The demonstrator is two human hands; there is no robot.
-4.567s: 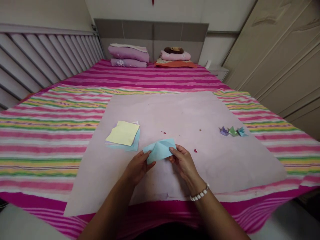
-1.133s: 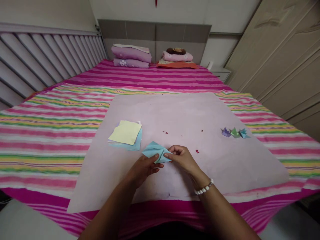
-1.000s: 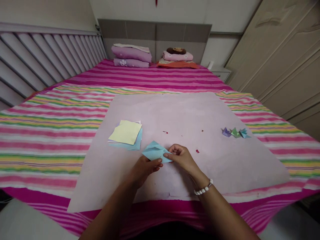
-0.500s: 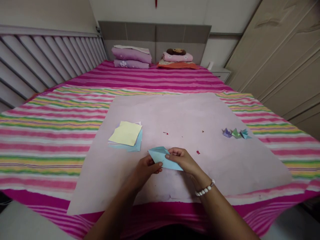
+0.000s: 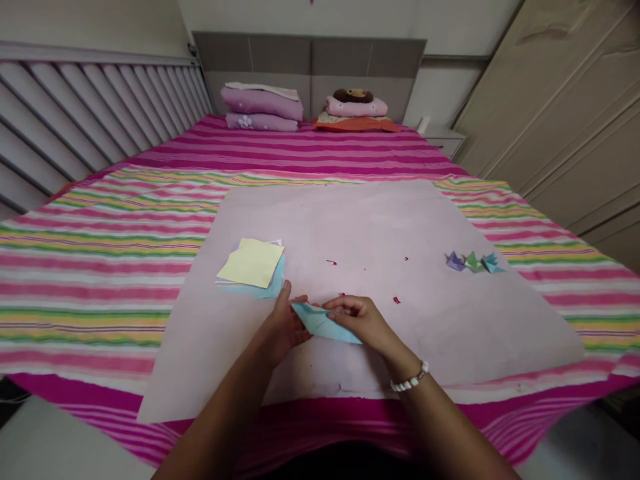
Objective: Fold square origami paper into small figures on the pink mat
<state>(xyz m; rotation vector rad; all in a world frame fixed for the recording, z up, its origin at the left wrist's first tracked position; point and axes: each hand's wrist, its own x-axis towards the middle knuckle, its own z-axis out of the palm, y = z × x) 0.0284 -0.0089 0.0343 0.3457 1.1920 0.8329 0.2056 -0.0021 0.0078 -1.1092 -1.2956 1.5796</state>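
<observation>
A folded light-blue sheet of origami paper (image 5: 325, 325) is held above the white sheet, its upper edge creased and slightly parted. My right hand (image 5: 363, 323) pinches it near its upper right edge between thumb and fingers. At the paper's left end is my left hand (image 5: 285, 330), thumb raised away and fingers spread behind or against the left corner; the exact contact is partly hidden. To the left of the hands lies a stack of loose square papers (image 5: 253, 263), pale yellow on top with blue underneath.
The large white sheet (image 5: 370, 220) covers part of the striped bed (image 5: 110, 267). Three small folded paper figures (image 5: 473, 262), purple, green and blue, stand at the right. Small red scraps (image 5: 397, 300) lie beyond my right hand. Folded bedding (image 5: 263, 107) sits by the headboard.
My left thumb has lifted off the blue paper and the left fingers have opened out. The paper has tilted, showing a narrower face. My right hand keeps its pinch.
</observation>
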